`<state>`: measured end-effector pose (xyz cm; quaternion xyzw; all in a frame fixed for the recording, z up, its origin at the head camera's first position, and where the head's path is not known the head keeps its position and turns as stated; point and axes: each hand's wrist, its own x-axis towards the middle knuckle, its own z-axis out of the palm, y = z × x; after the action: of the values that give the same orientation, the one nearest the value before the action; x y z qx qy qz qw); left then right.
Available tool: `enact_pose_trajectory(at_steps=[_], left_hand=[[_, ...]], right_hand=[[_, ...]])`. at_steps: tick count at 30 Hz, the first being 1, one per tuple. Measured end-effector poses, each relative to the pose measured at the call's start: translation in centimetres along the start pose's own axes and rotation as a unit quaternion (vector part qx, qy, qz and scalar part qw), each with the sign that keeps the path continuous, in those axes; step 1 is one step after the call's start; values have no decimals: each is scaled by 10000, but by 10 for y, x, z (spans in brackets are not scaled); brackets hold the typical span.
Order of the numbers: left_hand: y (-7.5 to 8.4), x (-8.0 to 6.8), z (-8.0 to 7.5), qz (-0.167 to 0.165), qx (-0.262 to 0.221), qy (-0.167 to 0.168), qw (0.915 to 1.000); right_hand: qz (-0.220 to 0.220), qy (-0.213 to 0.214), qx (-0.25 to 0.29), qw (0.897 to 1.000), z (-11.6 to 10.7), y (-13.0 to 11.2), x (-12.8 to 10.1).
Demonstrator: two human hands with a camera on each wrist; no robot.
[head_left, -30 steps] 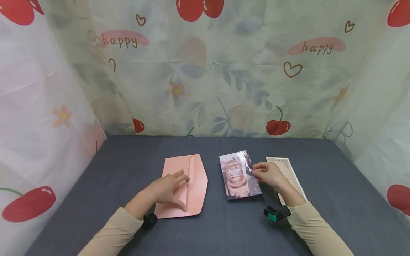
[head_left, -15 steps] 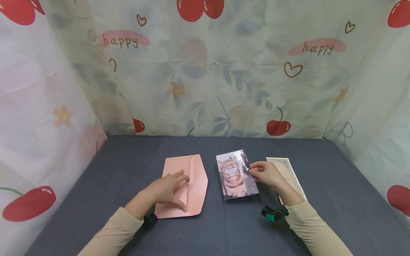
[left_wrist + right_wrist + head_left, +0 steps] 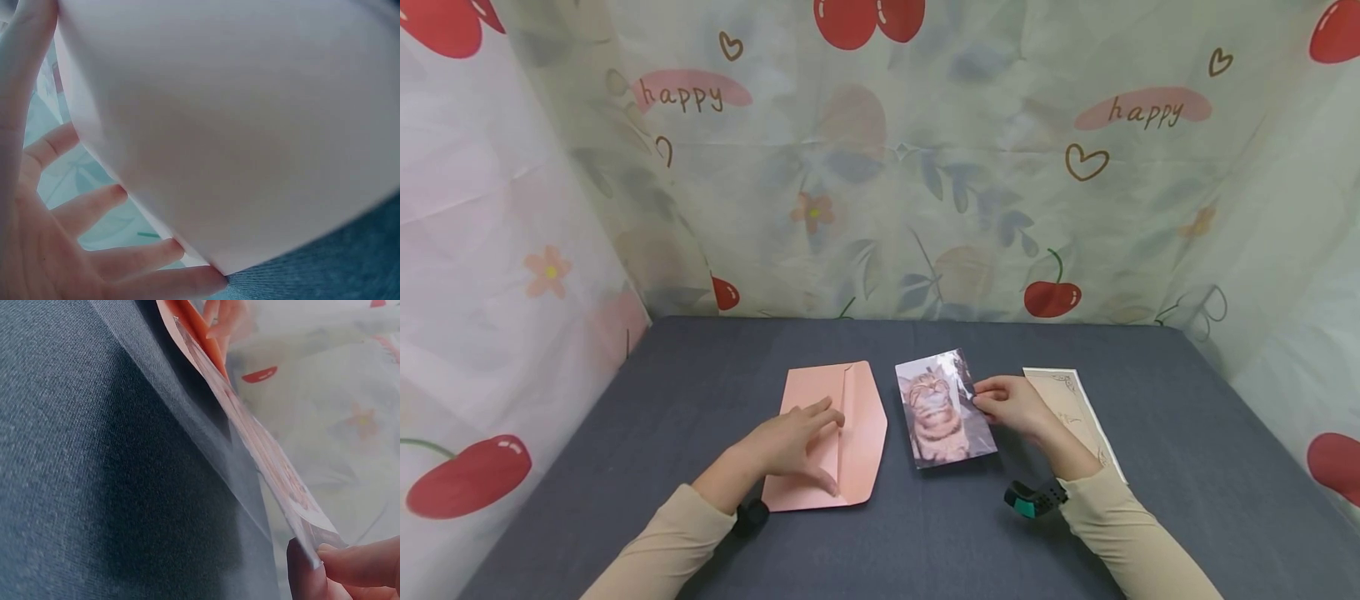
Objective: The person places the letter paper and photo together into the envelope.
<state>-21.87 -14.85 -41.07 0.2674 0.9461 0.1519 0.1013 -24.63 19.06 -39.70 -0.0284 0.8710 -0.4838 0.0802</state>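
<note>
In the head view a pink envelope (image 3: 811, 379) lies at centre left with its flap (image 3: 867, 433) spread toward the right. My left hand (image 3: 790, 442) rests on it, fingers and thumb spread along the pocket's edge. Up close in the left wrist view, the fingertips (image 3: 172, 250) touch the envelope's pale edge. My right hand (image 3: 1015, 404) pinches the right edge of a glossy cat photo (image 3: 936, 412) between thumb and fingers. Seen from the right wrist, the photo (image 3: 262, 450) is tilted above the cloth, its far end overlapping the orange-looking envelope (image 3: 194, 325).
A cream card (image 3: 1067, 392) with an ornate corner lies to the right, partly under my right forearm. Dark cloth covers the table (image 3: 925, 542). A printed curtain (image 3: 895, 225) encloses the back and sides.
My right hand has carried the photo leftward, closer to the envelope. More of the cream card shows now. My left hand and the envelope have stayed in place.
</note>
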Motion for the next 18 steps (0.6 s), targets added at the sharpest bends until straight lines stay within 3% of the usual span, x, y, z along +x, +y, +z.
enact_pose_trajectory(at_steps=[18], left_hand=[[0,0,1,-53,13,11,10000]], right_hand=[[-224,-173,209,9994,12,-5,4]])
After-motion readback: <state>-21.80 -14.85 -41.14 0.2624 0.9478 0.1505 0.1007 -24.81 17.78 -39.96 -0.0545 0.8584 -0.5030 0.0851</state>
